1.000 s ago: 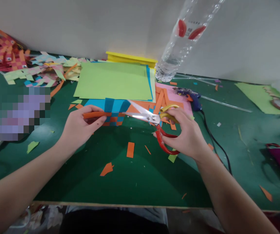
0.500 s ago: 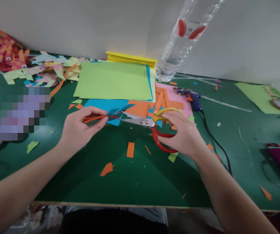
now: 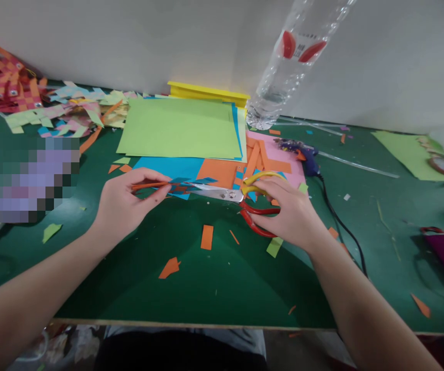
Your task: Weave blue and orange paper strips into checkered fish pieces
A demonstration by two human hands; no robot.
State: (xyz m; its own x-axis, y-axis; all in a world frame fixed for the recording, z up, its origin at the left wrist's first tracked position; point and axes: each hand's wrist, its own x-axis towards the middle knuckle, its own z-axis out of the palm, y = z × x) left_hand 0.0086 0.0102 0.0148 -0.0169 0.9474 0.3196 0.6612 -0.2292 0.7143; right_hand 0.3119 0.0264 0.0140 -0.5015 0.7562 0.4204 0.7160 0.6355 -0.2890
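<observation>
My left hand [image 3: 129, 198] pinches a small bundle of orange and blue paper strips [image 3: 183, 186], their blue ends pointing right. A pair of scissors [image 3: 222, 192] with one yellow and one red handle is in my right hand [image 3: 289, 211], fingers and thumb through the loops. The blades are nearly closed and their tips meet the strips just right of my left fingertips. Whether the blades have cut through cannot be seen. Beneath lie a blue sheet [image 3: 168, 167] and an orange sheet [image 3: 220, 172].
Behind my hands lies a stack of green paper [image 3: 179, 129]. A clear water bottle [image 3: 284, 77] stands behind it. A blue glue gun [image 3: 310, 161] with a black cord rests at right. Woven paper pieces [image 3: 5, 82] pile at far left. Orange scraps [image 3: 207, 237] litter the green table [image 3: 129, 293].
The scissor blades have come together on the strips, and the handles have drawn closer. The blue strip end has dipped slightly. My left hand has stayed nearly still.
</observation>
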